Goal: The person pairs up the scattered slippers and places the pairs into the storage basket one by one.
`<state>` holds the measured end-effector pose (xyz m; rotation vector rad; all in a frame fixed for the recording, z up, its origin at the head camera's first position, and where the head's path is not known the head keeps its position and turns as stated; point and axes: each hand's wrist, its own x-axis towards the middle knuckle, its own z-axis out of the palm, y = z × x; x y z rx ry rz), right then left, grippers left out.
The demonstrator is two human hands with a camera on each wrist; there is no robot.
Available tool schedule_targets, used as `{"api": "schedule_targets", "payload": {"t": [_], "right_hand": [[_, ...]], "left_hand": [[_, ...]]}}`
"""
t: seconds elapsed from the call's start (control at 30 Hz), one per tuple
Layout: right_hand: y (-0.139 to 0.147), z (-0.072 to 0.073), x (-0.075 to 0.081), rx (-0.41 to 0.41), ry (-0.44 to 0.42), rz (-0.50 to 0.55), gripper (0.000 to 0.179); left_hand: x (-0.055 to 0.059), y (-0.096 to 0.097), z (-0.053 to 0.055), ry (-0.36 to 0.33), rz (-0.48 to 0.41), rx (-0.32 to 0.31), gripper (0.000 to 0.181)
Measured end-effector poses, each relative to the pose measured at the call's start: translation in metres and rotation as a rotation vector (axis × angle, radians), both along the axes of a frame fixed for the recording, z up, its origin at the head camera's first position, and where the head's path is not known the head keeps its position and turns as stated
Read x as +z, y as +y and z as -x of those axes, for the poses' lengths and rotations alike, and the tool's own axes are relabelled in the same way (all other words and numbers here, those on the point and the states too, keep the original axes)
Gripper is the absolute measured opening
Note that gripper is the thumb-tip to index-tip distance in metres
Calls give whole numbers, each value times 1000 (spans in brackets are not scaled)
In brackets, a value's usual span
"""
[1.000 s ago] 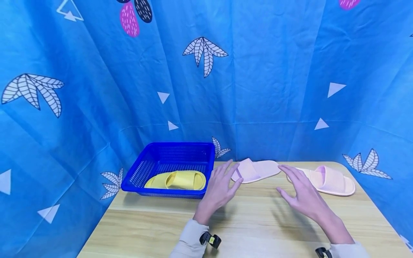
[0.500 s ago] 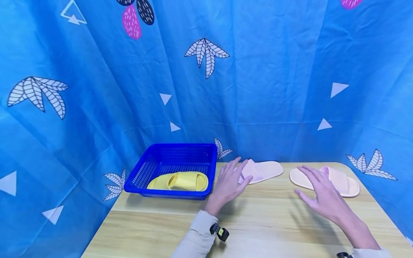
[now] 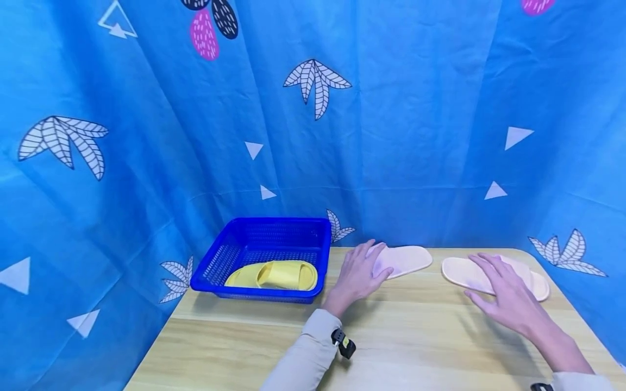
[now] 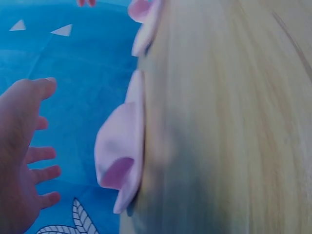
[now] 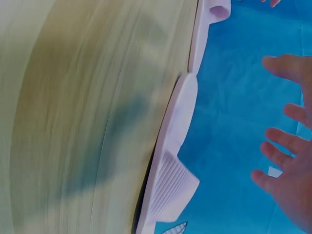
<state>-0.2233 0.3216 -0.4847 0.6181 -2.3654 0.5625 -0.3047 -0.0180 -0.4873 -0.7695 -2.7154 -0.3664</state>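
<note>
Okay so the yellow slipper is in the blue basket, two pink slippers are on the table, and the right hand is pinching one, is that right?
Not quite: the right hand holds nothing. The right wrist view shows its fingers apart from the nearer pink slipper. The yellow slipper is in the blue basket, and both pink slippers are on the table.

Blue curtain (image 3: pixel 415 108) around a wooden table (image 3: pixel 406 336) makes a booth.
</note>
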Motion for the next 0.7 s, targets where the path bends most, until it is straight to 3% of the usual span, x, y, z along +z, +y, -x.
{"api": "schedule_targets", "payload": {"t": [0.27,0.5,0.7], "right_hand": [[20,10,-8,1,-44,-1,93],[33,13,-14,-1,-77,-26,94],[42,16,-20,-39,-107,-69,94]], "left_hand": [[-7,7,6,23,62,14,69],[-15,14,14,-28,163,60,72],[-20,15,21,-76,94,79,76]]}}
